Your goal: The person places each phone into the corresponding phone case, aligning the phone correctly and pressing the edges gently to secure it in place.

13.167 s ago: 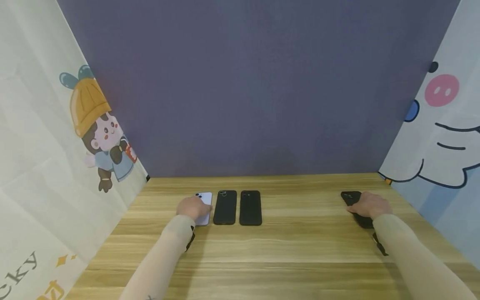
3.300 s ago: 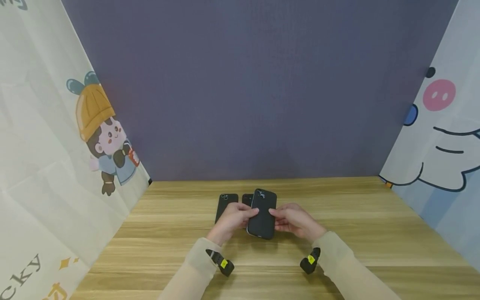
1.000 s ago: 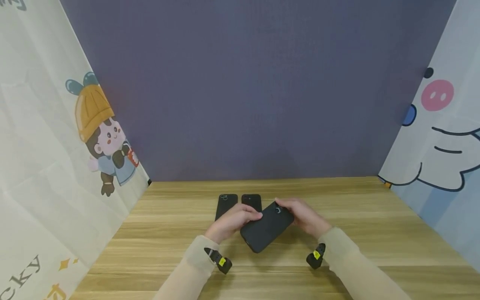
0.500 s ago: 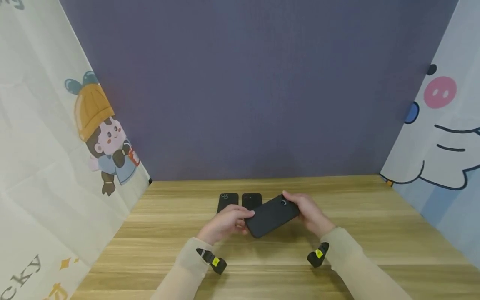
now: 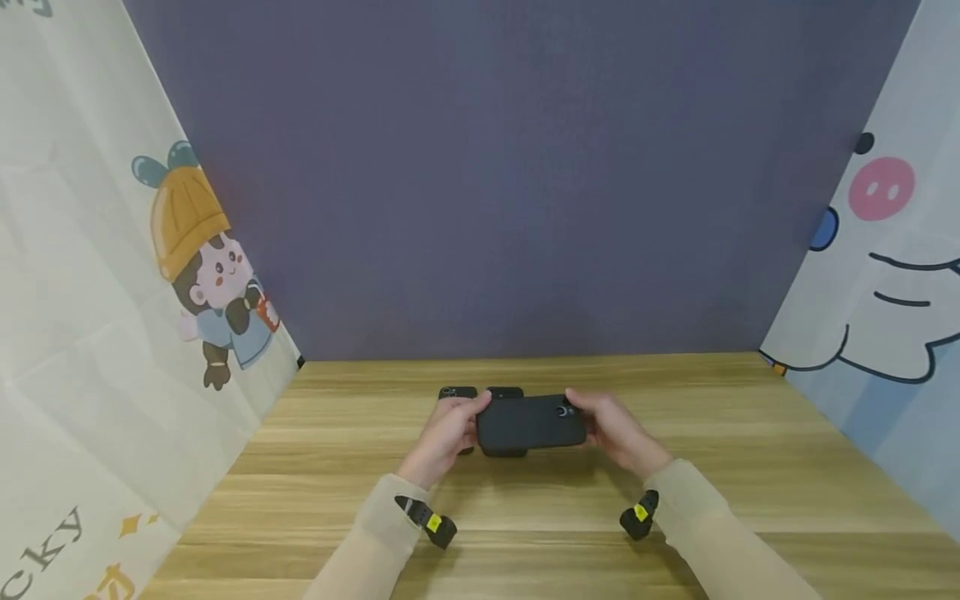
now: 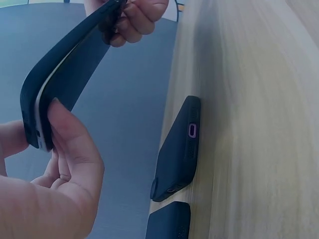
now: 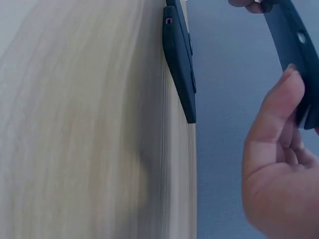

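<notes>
My left hand (image 5: 441,437) and right hand (image 5: 618,429) hold a black phone case (image 5: 528,423) sideways above the table, its back toward the head camera and its camera cutout at the right. In the left wrist view, a pale phone edge (image 6: 42,114) shows inside the case at the left-hand end. The left thumb and fingers pinch that end. The right hand (image 7: 284,154) grips the other end, its thumb on the near face in the right wrist view. Behind lie two black-cased phones, the left one (image 5: 454,392) and the right one (image 5: 508,392), partly hidden.
The wooden table (image 5: 600,533) runs back to a dark grey-purple panel (image 5: 525,183). Cartoon-printed curtains stand at the left (image 5: 75,275) and right (image 5: 900,275). Each wrist wears a black strap with a small camera, the left one (image 5: 427,521) and the right one (image 5: 639,515).
The pale phone and black case lay apart on the table earlier; both hands now hold them together. Since a second ago the case has turned from slanted to nearly level.
</notes>
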Available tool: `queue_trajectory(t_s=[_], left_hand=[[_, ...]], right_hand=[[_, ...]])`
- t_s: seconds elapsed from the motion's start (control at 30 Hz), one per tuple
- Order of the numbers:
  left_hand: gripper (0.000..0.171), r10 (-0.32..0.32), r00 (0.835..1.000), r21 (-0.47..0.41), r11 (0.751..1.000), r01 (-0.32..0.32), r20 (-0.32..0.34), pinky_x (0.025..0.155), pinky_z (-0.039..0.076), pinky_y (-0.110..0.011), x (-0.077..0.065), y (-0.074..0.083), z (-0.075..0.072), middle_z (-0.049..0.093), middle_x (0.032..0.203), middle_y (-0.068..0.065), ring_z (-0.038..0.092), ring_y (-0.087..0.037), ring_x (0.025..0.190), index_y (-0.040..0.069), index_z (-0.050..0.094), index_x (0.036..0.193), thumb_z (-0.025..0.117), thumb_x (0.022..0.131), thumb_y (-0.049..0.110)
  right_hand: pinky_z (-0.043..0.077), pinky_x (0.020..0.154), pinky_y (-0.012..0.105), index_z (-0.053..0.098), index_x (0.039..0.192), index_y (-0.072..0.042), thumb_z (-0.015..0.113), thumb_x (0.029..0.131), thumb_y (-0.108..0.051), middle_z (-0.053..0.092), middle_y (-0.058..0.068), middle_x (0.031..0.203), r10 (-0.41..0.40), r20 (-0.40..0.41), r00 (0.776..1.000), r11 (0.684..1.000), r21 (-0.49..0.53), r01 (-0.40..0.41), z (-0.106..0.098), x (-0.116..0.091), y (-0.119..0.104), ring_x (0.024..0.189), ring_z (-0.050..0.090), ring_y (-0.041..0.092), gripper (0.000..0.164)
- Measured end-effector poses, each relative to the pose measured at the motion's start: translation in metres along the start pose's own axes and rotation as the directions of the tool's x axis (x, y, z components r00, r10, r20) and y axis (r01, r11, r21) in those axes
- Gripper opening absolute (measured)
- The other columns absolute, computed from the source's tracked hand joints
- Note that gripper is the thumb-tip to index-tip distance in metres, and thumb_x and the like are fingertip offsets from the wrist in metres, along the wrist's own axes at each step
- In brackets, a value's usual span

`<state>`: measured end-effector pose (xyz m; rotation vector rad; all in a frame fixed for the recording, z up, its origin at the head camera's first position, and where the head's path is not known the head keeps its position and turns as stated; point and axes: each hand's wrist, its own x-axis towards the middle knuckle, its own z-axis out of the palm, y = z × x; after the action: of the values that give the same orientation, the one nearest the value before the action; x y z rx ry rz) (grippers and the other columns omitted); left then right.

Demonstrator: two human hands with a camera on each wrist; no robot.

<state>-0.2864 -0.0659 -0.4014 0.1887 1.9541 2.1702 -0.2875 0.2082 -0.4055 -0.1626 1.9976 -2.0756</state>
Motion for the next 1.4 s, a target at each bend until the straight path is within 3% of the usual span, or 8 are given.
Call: queue_trajectory(t_s=[0.23,0.57,0.7,0.83,1.0,1.2,1.3,1.4], left_hand=[[0.038,-0.003,1.0,0.003,1.0,0.003,-0.016,0.06,0.053,-0.025,0.0,0.002,0.0,0.067,0.077,-0.003,0.063,-0.012,0.063,-0.005,0.07,0.103,0.062,0.103,0.032],[0.042,0.012,1.0,0.01,1.0,-0.012,-0.016,0.066,0.056,-0.027,0.0,0.003,0.004,0.069,0.083,-0.006,0.066,-0.014,0.069,-0.006,0.07,0.102,0.064,0.101,0.036],[0.044,0.016,1.0,0.006,1.0,-0.016,-0.013,0.067,0.056,-0.028,0.001,0.003,0.004,0.068,0.083,-0.005,0.067,-0.015,0.07,-0.005,0.069,0.102,0.062,0.102,0.038],[0.045,0.016,1.0,0.009,1.0,-0.016,-0.021,0.066,0.056,-0.028,0.001,0.005,0.004,0.069,0.083,-0.005,0.067,-0.014,0.069,-0.004,0.07,0.104,0.061,0.103,0.039],[0.047,0.014,1.0,0.005,1.0,-0.014,-0.014,0.065,0.054,-0.025,0.0,0.006,0.005,0.07,0.083,-0.004,0.066,-0.012,0.068,-0.006,0.07,0.107,0.06,0.103,0.04],[0.049,-0.002,0.999,-0.023,1.0,0.003,0.037,0.074,0.057,-0.03,0.001,0.007,0.005,0.072,0.099,-0.01,0.071,-0.017,0.084,-0.008,0.066,0.118,0.061,0.102,0.038],[0.044,-0.034,0.996,-0.045,0.998,0.038,0.078,0.07,0.056,-0.029,0.0,0.007,0.004,0.071,0.094,-0.009,0.068,-0.016,0.077,-0.008,0.066,0.117,0.064,0.101,0.033],[0.034,-0.077,0.987,-0.019,0.997,0.081,0.139,0.065,0.053,-0.026,-0.003,0.006,0.002,0.067,0.084,-0.006,0.063,-0.013,0.068,-0.004,0.067,0.105,0.069,0.099,0.03]], right_hand=[[0.049,0.055,0.026,0.074,0.095,-0.011,0.049,0.108,-0.033,0.067,-0.002,0.072,-0.034,0.036,0.999,0.999,-0.029,0.035,-0.001,0.0,0.002,0.057,0.057,0.01,0.037],[0.042,0.049,0.022,0.069,0.084,-0.015,0.051,0.107,-0.03,0.064,-0.005,0.068,-0.003,-0.048,0.999,0.999,0.054,0.006,0.004,0.001,0.006,0.052,0.052,0.007,0.033],[0.044,0.049,0.022,0.066,0.084,-0.014,0.05,0.107,-0.025,0.064,-0.004,0.071,0.047,0.009,0.999,0.992,0.12,-0.048,0.003,-0.001,0.006,0.052,0.052,0.008,0.029],[0.046,0.051,0.023,0.066,0.091,-0.012,0.049,0.107,-0.027,0.065,-0.001,0.076,0.074,0.118,0.99,0.991,0.102,-0.086,-0.001,-0.003,0.006,0.056,0.054,0.009,0.028],[0.042,0.05,0.022,0.071,0.09,-0.013,0.051,0.107,-0.036,0.063,-0.003,0.069,0.009,0.175,0.984,1.0,0.016,-0.012,-0.004,-0.006,0.006,0.053,0.049,0.008,0.035],[0.036,0.047,0.02,0.072,0.084,-0.018,0.047,0.109,-0.038,0.058,-0.007,0.058,-0.059,0.144,0.988,0.998,0.033,0.055,-0.007,-0.007,0.003,0.045,0.043,0.005,0.041],[0.034,0.046,0.02,0.072,0.083,-0.018,0.044,0.11,-0.036,0.057,-0.008,0.057,-0.078,0.146,0.986,0.997,0.042,0.072,-0.008,-0.007,0.003,0.044,0.041,0.004,0.043],[0.035,0.046,0.02,0.072,0.084,-0.017,0.044,0.11,-0.036,0.058,-0.007,0.059,-0.072,0.129,0.989,0.996,0.053,0.065,-0.009,-0.006,0.003,0.044,0.041,0.004,0.042]])
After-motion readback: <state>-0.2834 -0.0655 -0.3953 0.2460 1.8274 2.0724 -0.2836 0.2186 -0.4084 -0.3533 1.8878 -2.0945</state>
